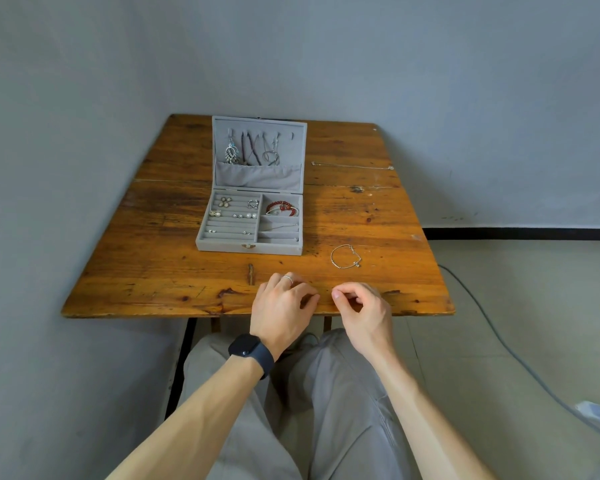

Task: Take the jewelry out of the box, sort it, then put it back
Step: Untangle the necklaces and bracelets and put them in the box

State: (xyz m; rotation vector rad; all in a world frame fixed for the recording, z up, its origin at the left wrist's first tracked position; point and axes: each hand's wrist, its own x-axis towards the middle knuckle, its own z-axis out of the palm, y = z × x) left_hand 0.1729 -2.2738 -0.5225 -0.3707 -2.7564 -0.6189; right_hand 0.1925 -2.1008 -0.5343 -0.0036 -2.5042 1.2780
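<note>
Wooden table (pixel 146 237) against grey walls (pixel 430 64), open grey jewelry box (pixel 222 245) on it.

The jewelry box (pixel 222 246) sits open on the table (pixel 146 265), just left of the frame's centre, its lid (pixel 258 180) standing up behind the tray with necklaces (pixel 253 150) hung inside it. In the tray, earrings (pixel 236 214) lie in the left section and a beaded bracelet (pixel 282 207) in the upper right compartment. A chain (pixel 352 165) lies right of the lid, a bracelet (pixel 343 256) below and right of the box, and the left hand (pixel 279 313) and right hand (pixel 364 310) sit side by side at the table's lower edge.
</note>
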